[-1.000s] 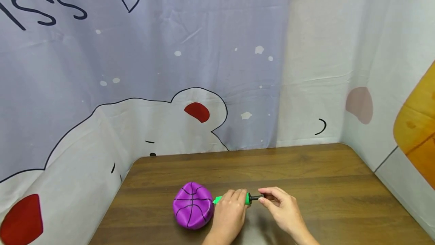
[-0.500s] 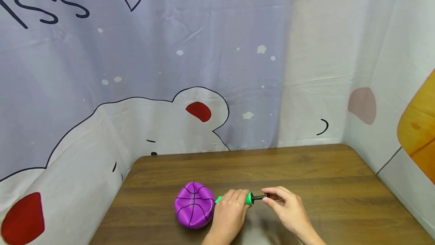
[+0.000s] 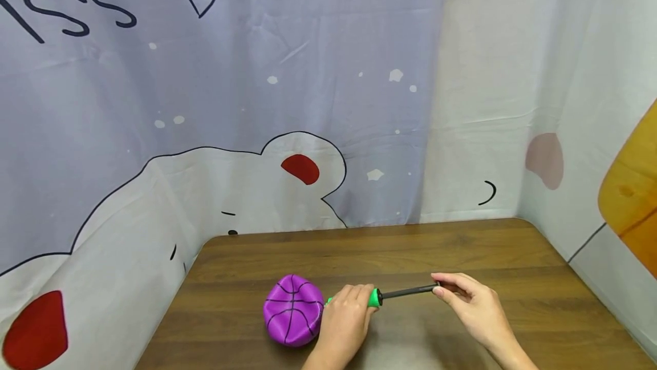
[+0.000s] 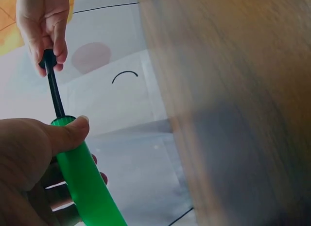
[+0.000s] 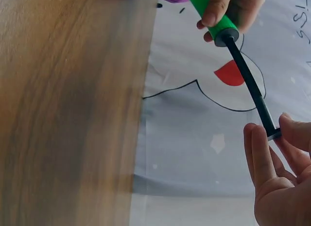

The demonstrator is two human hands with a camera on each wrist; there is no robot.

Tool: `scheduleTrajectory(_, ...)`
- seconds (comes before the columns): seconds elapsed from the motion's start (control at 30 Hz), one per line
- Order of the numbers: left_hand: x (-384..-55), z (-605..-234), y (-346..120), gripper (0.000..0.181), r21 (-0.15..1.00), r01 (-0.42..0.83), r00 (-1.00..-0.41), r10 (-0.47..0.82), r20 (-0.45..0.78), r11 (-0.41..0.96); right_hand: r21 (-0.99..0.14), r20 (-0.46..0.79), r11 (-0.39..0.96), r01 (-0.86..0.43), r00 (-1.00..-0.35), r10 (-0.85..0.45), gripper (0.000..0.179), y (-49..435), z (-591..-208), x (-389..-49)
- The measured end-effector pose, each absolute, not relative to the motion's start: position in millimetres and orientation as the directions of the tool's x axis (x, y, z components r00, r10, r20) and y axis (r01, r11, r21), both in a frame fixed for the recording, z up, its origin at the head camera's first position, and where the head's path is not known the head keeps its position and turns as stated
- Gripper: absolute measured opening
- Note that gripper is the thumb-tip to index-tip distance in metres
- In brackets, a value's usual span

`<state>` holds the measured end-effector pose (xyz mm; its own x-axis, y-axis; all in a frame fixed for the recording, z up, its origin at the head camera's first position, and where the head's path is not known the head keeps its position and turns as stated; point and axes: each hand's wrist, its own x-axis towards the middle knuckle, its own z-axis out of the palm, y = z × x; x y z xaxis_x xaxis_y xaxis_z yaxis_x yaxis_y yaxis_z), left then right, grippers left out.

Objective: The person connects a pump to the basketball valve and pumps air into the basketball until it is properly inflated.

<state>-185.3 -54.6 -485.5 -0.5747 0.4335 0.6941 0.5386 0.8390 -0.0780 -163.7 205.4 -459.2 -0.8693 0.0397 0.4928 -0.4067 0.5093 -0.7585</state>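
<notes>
A purple ball (image 3: 292, 310) with black basketball lines, dented and not fully round, sits at the left in the head view. Against its right side points the tip of a green hand pump (image 4: 90, 184). My left hand (image 3: 345, 321) grips the pump's green barrel, thumb along it in the left wrist view. From the barrel a long black rod (image 5: 248, 80) stretches out to the right. At its end my right hand (image 3: 474, 307) pinches the black handle (image 5: 274, 133) between thumb and fingers. The joint between pump and ball is mostly hidden behind my left hand.
The brown wooden table (image 3: 390, 250) lies under both hands, its far edge meeting a printed cloth curtain (image 3: 308, 73). More of that cloth (image 3: 590, 187) hangs along the right side of the table.
My right hand has moved right and slightly up, drawing the black rod much further out of the barrel. My left hand and the ball stay nearly in place.
</notes>
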Motion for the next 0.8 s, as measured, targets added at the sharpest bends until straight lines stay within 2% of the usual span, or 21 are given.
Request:
scheduleTrajectory(0.27, -185.8, -486.1, -50.9, 0.046, -0.156, 0.528, -0.535, 0.470, 0.702, 0.835, -0.807, 0.455, 0.443, -0.391, -0.889, 0.043, 0.023, 187.7, -464.7, -163.9)
scheduleTrajectory(0.57, -185.2, -488.1, -49.2, 0.048, -0.172, 0.515, -0.526, 0.468, 0.710, 0.840, -0.830, 0.466, 0.368, -0.420, -0.884, 0.043, 0.023, 149.8, -475.3, -167.8)
scheduleTrajectory(0.8, -185.1, -487.7, -47.0, 0.047, -0.191, 0.503, -0.520, 0.472, 0.712, 0.843, -0.871, 0.386, 0.346, -0.350, -0.922, 0.040, 0.023, 128.6, -482.0, -172.3)
